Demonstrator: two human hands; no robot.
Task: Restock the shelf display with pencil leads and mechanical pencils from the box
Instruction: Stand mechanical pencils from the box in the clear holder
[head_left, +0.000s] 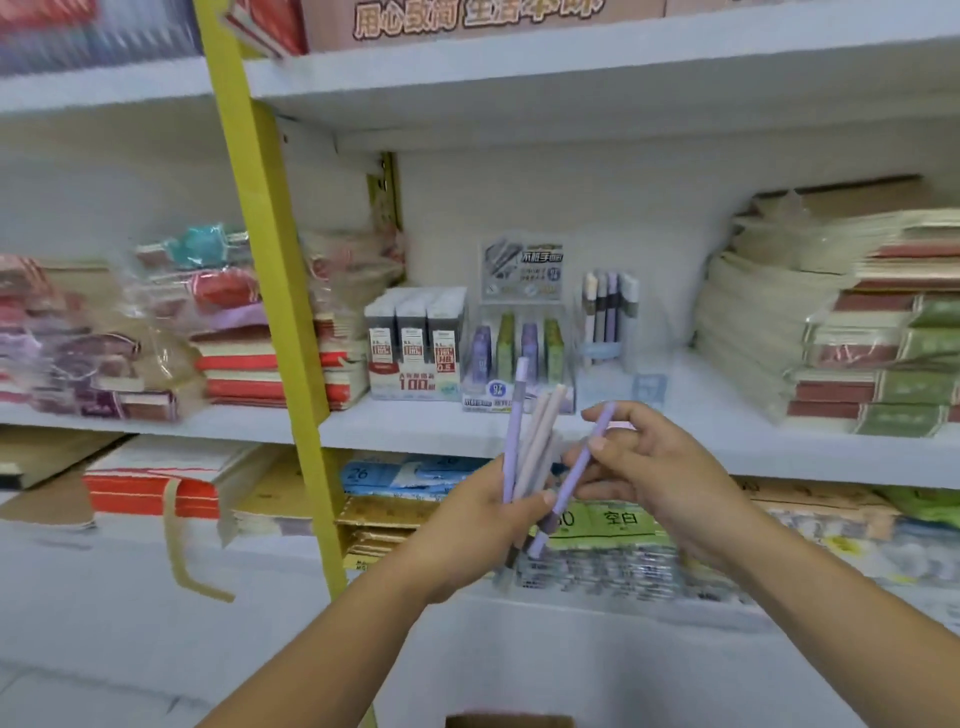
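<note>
At the frame's centre, the left hand (488, 512) gripped spare pencils (530, 441) while the right hand (644, 467) pinched one (576, 473), apparently bound for the clear holder (610, 322) on the shelf (675, 431).

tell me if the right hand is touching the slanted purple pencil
Touching. The head view shows the right hand pinching the slanted purple pencil between thumb and fingers, while the left hand grips the other pencils.

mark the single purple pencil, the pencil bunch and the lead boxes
single purple pencil (575, 478), head view, middle of its barrel
pencil bunch (537, 441), head view, on a beige barrel
lead boxes (413, 332), head view, front of the middle box
</note>
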